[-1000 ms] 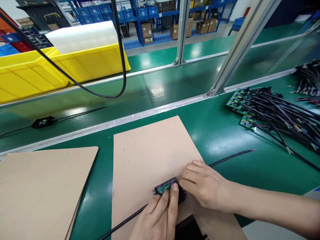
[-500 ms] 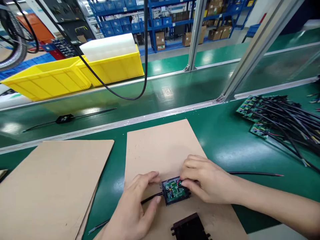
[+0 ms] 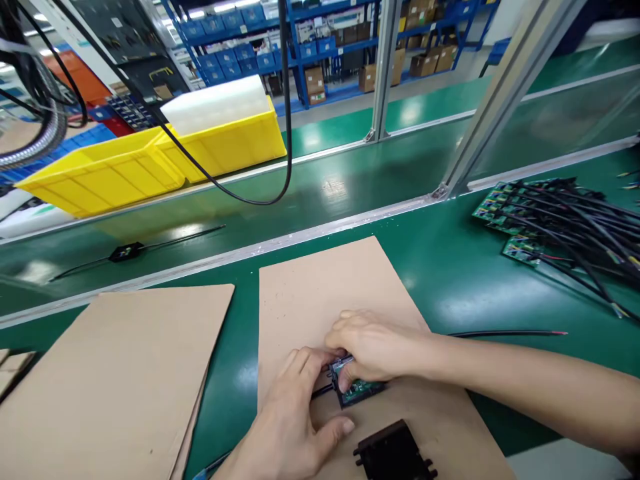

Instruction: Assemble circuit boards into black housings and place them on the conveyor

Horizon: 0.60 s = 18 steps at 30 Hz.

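Observation:
A green circuit board [image 3: 364, 389] sits in a small black plastic case [image 3: 356, 403] on a cardboard sheet [image 3: 320, 293]. My right hand [image 3: 373, 345] is curled over the case, thumb on the board's left part and fingers at the far edge; it hides much of the board. My left hand [image 3: 290, 417] rests at the case's left side, fingertips by the far left corner, thumb spread apart on the near side. A black cable [image 3: 323, 391] leaves the case on the left and passes beneath my left hand. Nearer to me lies a black case half [image 3: 396, 452], separate from the board.
Another cardboard stack [image 3: 125, 373] lies on the left. At the right is a pile of boards with black cables [image 3: 555, 220]. Beyond the metal rail, a cabled unit [image 3: 127, 251] lies near yellow bins [image 3: 110, 173]. A black cable [image 3: 287, 133] hangs down in front.
My right hand has shifted left across the board, its thumb now near the board's left side. My left thumb has moved away from the cable. The view has tilted slightly.

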### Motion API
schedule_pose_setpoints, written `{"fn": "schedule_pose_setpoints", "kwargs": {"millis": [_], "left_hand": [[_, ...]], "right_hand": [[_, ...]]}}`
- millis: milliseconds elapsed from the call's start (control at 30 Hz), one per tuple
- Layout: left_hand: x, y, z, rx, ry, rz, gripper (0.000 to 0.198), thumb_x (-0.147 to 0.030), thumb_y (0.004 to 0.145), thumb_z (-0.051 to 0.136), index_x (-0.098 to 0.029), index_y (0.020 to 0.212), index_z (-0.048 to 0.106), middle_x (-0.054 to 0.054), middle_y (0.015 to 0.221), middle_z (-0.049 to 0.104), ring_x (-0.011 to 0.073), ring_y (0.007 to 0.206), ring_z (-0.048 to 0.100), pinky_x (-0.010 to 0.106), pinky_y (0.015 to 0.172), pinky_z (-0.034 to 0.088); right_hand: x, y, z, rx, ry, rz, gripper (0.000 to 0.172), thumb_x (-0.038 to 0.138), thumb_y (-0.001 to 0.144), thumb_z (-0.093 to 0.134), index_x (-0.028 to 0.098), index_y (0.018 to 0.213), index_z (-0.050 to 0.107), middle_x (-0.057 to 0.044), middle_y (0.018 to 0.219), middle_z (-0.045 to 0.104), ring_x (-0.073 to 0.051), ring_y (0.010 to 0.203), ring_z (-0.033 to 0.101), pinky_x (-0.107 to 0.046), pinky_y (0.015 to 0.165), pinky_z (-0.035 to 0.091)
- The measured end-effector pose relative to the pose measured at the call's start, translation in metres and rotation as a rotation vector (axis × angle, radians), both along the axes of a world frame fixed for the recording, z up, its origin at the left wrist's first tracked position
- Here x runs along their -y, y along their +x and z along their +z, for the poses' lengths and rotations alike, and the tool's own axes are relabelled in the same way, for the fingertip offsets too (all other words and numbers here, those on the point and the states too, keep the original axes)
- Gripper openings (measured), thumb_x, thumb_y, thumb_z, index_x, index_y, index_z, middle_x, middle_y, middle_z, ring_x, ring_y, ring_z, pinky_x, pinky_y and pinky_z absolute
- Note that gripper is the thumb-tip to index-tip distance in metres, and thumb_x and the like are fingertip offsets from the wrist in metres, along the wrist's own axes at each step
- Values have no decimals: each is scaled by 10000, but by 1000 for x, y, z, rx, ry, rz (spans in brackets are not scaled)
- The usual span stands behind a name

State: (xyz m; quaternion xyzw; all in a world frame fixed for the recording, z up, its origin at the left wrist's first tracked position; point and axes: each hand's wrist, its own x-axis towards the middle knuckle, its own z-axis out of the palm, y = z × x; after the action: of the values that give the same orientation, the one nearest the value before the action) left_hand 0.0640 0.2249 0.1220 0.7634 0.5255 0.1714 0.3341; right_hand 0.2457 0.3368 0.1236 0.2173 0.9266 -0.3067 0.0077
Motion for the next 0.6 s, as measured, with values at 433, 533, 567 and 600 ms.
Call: {"fn": "schedule_pose_setpoints", "kwargs": {"millis": [433, 533, 567, 600], "left_hand": [[7, 12, -19, -118, 197, 41, 497, -271, 770, 654, -200, 1217, 448, 105, 1085, 544, 283, 980, 556, 458, 821, 518], [9, 16, -19, -162, 191, 47, 510, -270, 756, 675, -203, 1214, 462, 107, 1082, 550, 288, 992, 567, 463, 843, 525], [11, 16, -17, -170, 197, 56, 507, -269, 760, 671, -206, 1216, 460, 105, 1079, 553, 284, 983, 577, 454, 835, 533], [12, 15, -14, -174, 206, 73, 504, -269, 769, 661, -210, 1224, 450, 103, 1084, 554, 274, 960, 592, 434, 809, 546]], "right_hand": [[2, 4, 14, 213, 104, -75, 198, 307, 705, 796, 175, 803, 687, -69, 781, 672, -264, 890, 602, -303, 682, 427], [6, -3, 17, 212, 152, -81, 120, 200, 683, 775, 170, 758, 687, -83, 758, 667, -280, 852, 614, -320, 681, 430], [7, -1, 19, 191, 167, -81, 132, 227, 695, 779, 173, 772, 686, -80, 777, 669, -276, 864, 614, -320, 698, 433], [7, 5, 21, 147, 160, -91, 188, 284, 708, 790, 179, 825, 688, -71, 810, 671, -266, 872, 615, -313, 708, 438]]}}
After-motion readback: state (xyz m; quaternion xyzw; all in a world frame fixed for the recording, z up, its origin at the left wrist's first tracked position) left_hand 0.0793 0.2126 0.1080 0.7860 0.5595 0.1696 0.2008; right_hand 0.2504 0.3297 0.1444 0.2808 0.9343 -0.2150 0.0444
